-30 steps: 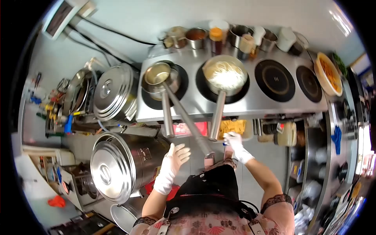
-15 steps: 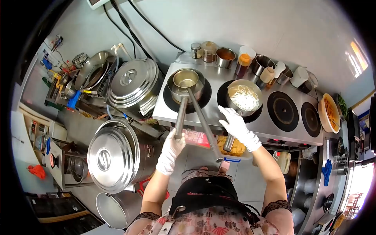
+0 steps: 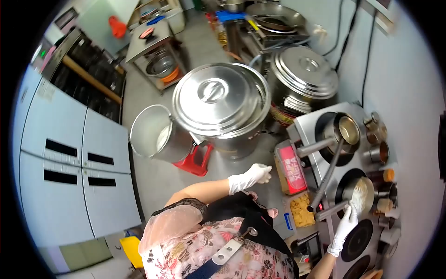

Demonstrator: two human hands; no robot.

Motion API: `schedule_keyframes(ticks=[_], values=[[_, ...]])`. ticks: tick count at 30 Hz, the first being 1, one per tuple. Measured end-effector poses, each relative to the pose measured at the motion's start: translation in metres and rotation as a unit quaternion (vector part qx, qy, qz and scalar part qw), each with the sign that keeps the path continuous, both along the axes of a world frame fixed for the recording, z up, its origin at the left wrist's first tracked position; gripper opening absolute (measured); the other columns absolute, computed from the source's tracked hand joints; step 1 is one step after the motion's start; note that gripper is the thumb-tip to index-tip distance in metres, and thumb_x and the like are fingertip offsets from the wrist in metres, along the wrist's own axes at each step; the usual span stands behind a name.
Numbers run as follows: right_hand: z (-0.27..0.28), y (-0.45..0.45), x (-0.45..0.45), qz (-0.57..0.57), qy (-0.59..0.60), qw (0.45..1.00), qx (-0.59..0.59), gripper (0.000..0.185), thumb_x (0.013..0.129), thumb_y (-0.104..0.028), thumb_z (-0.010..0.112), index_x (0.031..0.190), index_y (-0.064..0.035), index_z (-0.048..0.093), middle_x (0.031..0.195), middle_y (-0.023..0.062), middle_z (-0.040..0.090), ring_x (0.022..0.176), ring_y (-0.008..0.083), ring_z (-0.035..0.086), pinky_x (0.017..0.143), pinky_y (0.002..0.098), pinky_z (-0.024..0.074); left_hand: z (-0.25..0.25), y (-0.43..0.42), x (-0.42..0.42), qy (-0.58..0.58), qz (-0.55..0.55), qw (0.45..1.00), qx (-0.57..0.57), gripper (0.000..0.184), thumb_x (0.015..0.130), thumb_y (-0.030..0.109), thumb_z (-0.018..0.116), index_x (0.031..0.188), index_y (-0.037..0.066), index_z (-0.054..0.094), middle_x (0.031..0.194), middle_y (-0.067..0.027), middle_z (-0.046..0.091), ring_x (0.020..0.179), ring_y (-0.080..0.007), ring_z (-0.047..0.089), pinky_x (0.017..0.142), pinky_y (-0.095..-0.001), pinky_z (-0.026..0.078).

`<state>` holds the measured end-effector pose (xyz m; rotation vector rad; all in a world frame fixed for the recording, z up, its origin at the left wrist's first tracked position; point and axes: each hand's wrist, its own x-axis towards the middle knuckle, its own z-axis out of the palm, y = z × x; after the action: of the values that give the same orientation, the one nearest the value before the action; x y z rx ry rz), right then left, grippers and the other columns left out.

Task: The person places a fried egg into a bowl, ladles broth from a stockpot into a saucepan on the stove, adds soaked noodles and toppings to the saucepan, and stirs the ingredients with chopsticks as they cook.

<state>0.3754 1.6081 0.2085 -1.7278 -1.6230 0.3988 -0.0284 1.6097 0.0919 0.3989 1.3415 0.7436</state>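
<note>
My left hand (image 3: 259, 174), in a white glove, is held over the floor with its fingers curled in; nothing shows in it. My right hand (image 3: 349, 223), also gloved, reaches with stretched fingers to the near rim of a long-handled saucepan (image 3: 347, 193) on the cooktop. Pale noodles (image 3: 361, 191) lie in that saucepan, blurred beside my fingertips. On the burner farther back stands another saucepan (image 3: 331, 130), its handle over the counter edge. A long-handled ladle (image 3: 348, 130) rests in it, its handle jutting out over the edge.
A large lidded steel pot (image 3: 227, 135) stands left of the cooktop (image 3: 304, 123), with a second lidded pot (image 3: 302, 88) behind. A metal bucket (image 3: 139, 135) and a red stool (image 3: 200, 162) are on the floor. Below the counter are a red-pink box (image 3: 291, 169) and a bin of yellow pieces (image 3: 303, 211).
My view has swung left. My left hand has let go of the rear saucepan's handle and moved away from the cooktop. My right hand stays by the noodle saucepan, now with fingers at its rim.
</note>
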Motion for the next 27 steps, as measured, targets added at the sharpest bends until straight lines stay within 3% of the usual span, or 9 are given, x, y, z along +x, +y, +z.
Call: schedule_keyframes(ticks=[6, 7, 8, 10, 11, 13, 17, 24, 27], values=[[0.031, 0.032, -0.051, 0.058, -0.027, 0.995, 0.077, 0.02, 0.09, -0.002, 0.052, 0.104, 0.0039, 0.065, 0.102, 0.0131, 0.067, 0.095, 0.021, 0.062, 0.087, 0.0321, 0.0474, 0.003, -0.082, -0.085, 0.145, 0.099, 0.982, -0.07, 0.035, 0.086, 0.035, 0.062, 0.098, 0.002, 0.063, 0.077, -0.0111, 0.066, 0.06, -0.0192, 0.061, 0.053, -0.034, 0.048], [0.036, 0.03, -0.058, 0.057, -0.033, 0.996, 0.061, 0.02, 0.09, -0.003, 0.052, 0.104, 0.0033, 0.065, 0.103, 0.0126, 0.067, 0.095, 0.0209, 0.062, 0.088, 0.0327, 0.0472, -0.041, -0.099, -0.099, 0.183, 0.109, 0.973, -0.089, 0.027, 0.084, 0.03, 0.064, 0.086, 0.003, 0.063, 0.073, -0.0099, 0.063, 0.058, -0.0216, 0.06, 0.05, -0.0371, 0.046], [0.03, 0.027, -0.057, 0.056, -0.016, 0.996, 0.065, 0.02, 0.089, -0.005, 0.053, 0.104, 0.0018, 0.066, 0.102, 0.012, 0.067, 0.092, 0.0201, 0.062, 0.086, 0.0328, 0.0481, -0.132, -0.121, -0.125, 0.202, 0.076, 0.971, -0.105, 0.036, 0.084, 0.034, 0.064, 0.09, -0.001, 0.065, 0.078, -0.0118, 0.065, 0.062, -0.0227, 0.062, 0.056, -0.0358, 0.051], [0.032, 0.015, -0.055, 0.073, -0.064, 0.991, 0.096, 0.018, 0.086, -0.008, 0.056, 0.098, -0.0019, 0.068, 0.095, 0.0137, 0.068, 0.087, 0.0254, 0.064, 0.079, 0.0348, 0.0507, -0.143, -0.139, -0.127, 0.124, 0.117, 0.975, -0.141, 0.035, 0.087, 0.031, 0.061, 0.099, -0.002, 0.061, 0.084, -0.0147, 0.065, 0.07, -0.0294, 0.065, 0.06, -0.041, 0.053], [0.041, 0.005, -0.051, 0.086, -0.113, 0.982, 0.126, 0.017, 0.084, -0.01, 0.059, 0.096, -0.0029, 0.067, 0.09, 0.0134, 0.067, 0.083, 0.0277, 0.064, 0.075, 0.0362, 0.0514, -0.182, -0.147, -0.138, -0.016, 0.158, 0.971, -0.177, 0.038, 0.089, 0.029, 0.058, 0.109, -0.003, 0.056, 0.094, -0.0188, 0.065, 0.08, -0.036, 0.066, 0.067, -0.0441, 0.055], [0.037, -0.018, -0.026, 0.098, -0.228, 0.949, 0.192, 0.02, 0.082, -0.012, 0.06, 0.1, -0.0024, 0.064, 0.086, 0.0115, 0.066, 0.074, 0.0269, 0.062, 0.067, 0.0379, 0.0515, -0.141, -0.13, -0.111, 0.089, -0.005, 0.981, -0.171, 0.04, 0.09, 0.029, 0.056, 0.112, -0.005, 0.054, 0.106, -0.0233, 0.064, 0.092, -0.0393, 0.065, 0.075, -0.0455, 0.054], [0.034, -0.093, 0.039, -0.032, -0.246, 0.952, 0.179, 0.02, 0.081, -0.014, 0.059, 0.097, -0.003, 0.065, 0.082, 0.0105, 0.064, 0.073, 0.0264, 0.062, 0.067, 0.0364, 0.0513, -0.112, -0.08, -0.053, 0.109, -0.229, 0.963, -0.092, 0.05, 0.088, 0.039, 0.057, 0.118, -0.001, 0.053, 0.108, -0.0203, 0.064, 0.088, -0.0352, 0.065, 0.081, -0.0448, 0.051], [0.046, -0.256, 0.201, -0.335, -0.249, 0.891, 0.175, 0.014, 0.084, -0.015, 0.059, 0.091, -0.0052, 0.068, 0.087, 0.0127, 0.068, 0.08, 0.0291, 0.065, 0.071, 0.0378, 0.0526, -0.131, -0.018, 0.044, 0.116, -0.345, 0.931, -0.014, 0.039, 0.092, 0.036, 0.054, 0.106, -0.001, 0.056, 0.089, -0.0156, 0.065, 0.073, -0.0301, 0.065, 0.059, -0.0403, 0.055], [0.032, -0.328, 0.302, -0.507, -0.034, 0.845, 0.165, 0.019, 0.087, -0.016, 0.057, 0.094, -0.003, 0.069, 0.092, 0.0143, 0.068, 0.086, 0.029, 0.066, 0.077, 0.036, 0.0521, -0.138, -0.024, 0.114, 0.169, -0.364, 0.915, -0.036, 0.035, 0.091, 0.032, 0.055, 0.102, -0.002, 0.057, 0.087, -0.0172, 0.065, 0.075, -0.0309, 0.065, 0.063, -0.0402, 0.054]])
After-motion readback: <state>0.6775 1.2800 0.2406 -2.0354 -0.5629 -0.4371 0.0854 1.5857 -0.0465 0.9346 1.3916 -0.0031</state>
